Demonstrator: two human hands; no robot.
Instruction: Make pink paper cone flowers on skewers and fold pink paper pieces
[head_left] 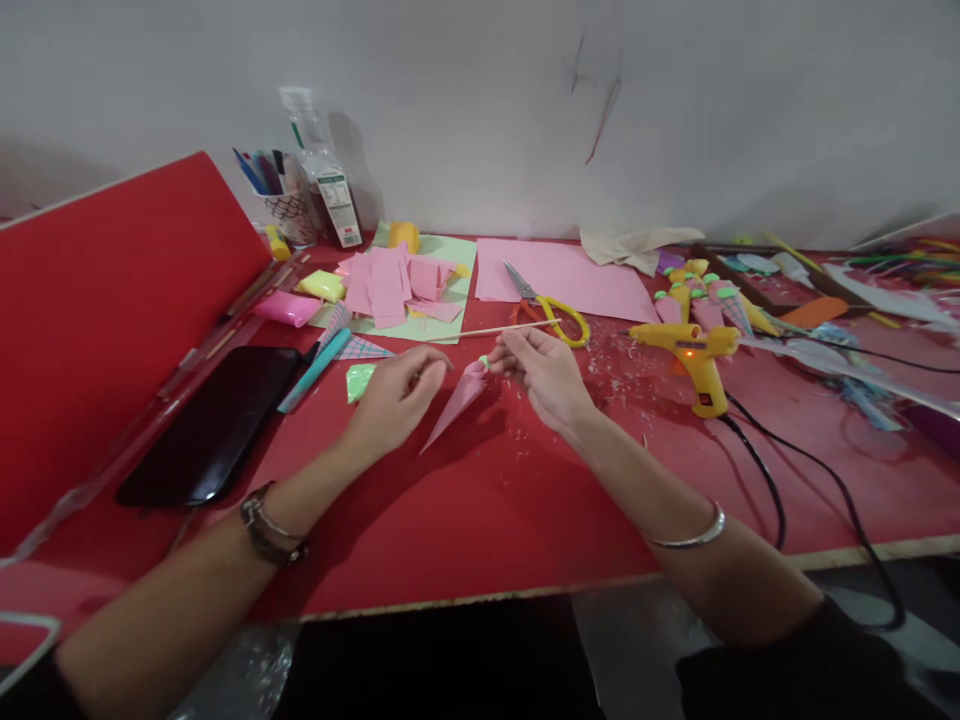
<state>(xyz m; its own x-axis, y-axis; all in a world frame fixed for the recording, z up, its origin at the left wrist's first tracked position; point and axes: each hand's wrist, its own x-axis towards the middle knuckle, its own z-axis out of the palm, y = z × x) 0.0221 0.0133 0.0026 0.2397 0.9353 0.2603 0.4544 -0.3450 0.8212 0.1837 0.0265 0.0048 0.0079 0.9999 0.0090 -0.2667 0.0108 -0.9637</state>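
Note:
A pink paper cone [457, 402] lies between my hands over the red table [487, 500], its wide end up by my fingers and a small green bit at its top. My left hand [397, 392] pinches the cone near its upper edge. My right hand [541, 370] holds the green bit at the cone's top with its fingertips. A thin wooden stick [491, 331] lies just beyond my hands.
Scissors with yellow handles [551, 310] rest on a pink sheet [562, 275]. A yellow glue gun [694, 352] stands to the right, cord trailing to the table edge. Finished cones [701, 295], pink paper pieces [394, 285], a black phone [214, 420], a pen cup [289, 205] and a bottle [326, 185] surround them.

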